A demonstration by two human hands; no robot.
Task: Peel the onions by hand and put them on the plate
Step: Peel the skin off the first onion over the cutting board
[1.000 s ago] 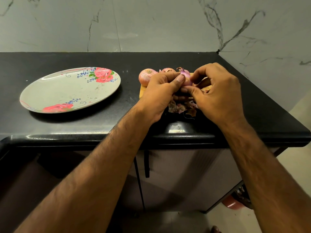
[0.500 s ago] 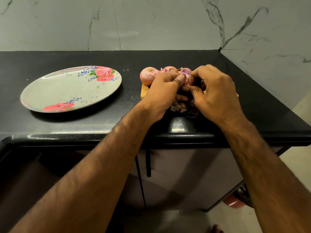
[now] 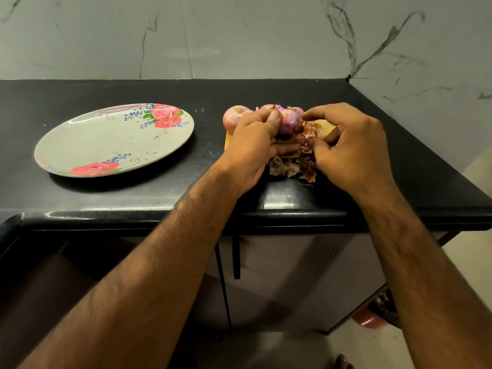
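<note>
Onion (image 3: 288, 121) in left hand (image 3: 255, 149) grip, right hand (image 3: 351, 149) pinching skin (image 3: 310, 132) just beside

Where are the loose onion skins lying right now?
In the head view, the loose onion skins lie right of centre on the black counter, near its front edge, between the left hand and right hand, nearer the camera than the held onion.

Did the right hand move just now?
Yes. The right hand, pinching onion skin, has drawn slightly right, away from the plate, uncovering the onion held by the left hand.
</note>
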